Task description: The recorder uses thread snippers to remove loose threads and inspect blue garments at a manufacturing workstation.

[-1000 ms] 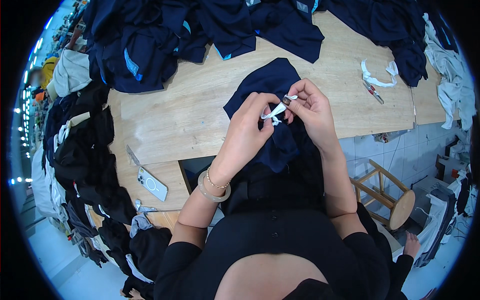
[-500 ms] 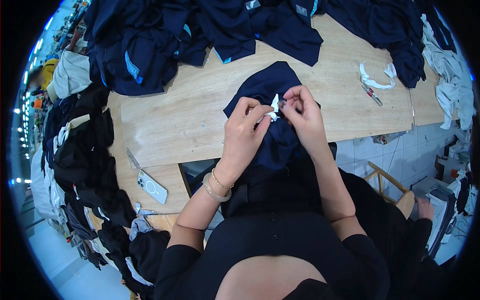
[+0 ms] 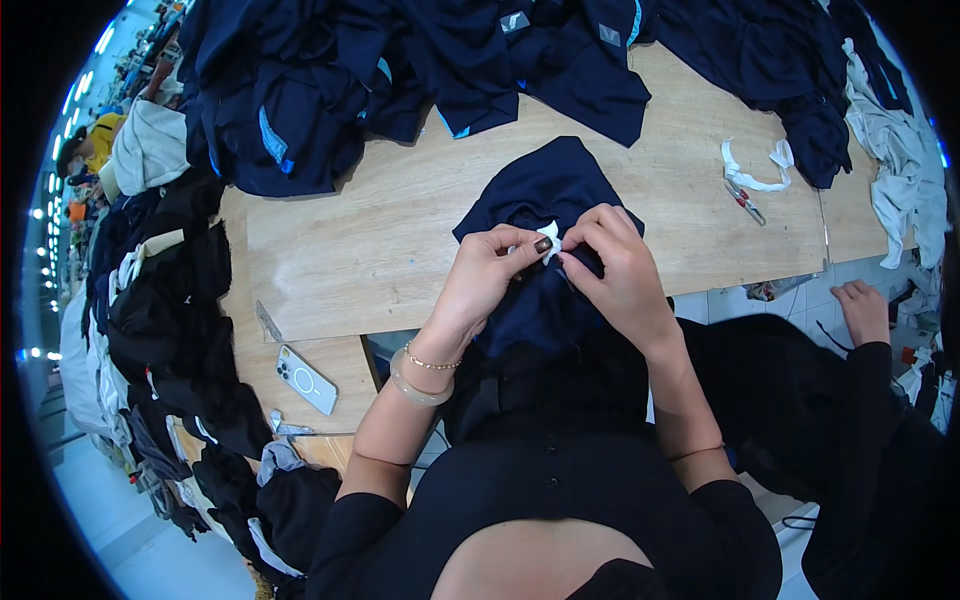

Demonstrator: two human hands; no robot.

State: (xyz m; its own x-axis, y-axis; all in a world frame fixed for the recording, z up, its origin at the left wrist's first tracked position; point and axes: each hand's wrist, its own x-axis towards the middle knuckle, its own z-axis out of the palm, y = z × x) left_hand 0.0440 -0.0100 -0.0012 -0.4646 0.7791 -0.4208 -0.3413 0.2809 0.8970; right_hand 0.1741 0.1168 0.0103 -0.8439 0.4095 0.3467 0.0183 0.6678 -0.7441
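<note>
Left hand (image 3: 491,268) and right hand (image 3: 618,262) tight on white strip (image 3: 548,231), wooden table (image 3: 370,250) ahead, tiled floor (image 3: 724,303) alongside.

Bare wood flanks the hands; heaped garments wall off the far edge and the left.
To the left of the left hand (image 3: 490,272), a wide stretch of bench (image 3: 350,255) offers low passage as far as the black garments (image 3: 165,305); nearer the body, a phone (image 3: 307,380) lies flat. Beyond the dark navy cloth (image 3: 545,175), only a narrow gap precedes the piled navy garments (image 3: 330,100). Rightward from the right hand (image 3: 618,270), wood runs to the thread snips (image 3: 744,203) and white band (image 3: 757,183). Near the right forearm, a co-worker's sleeve (image 3: 860,430) and hand (image 3: 864,312) obstruct.
</note>
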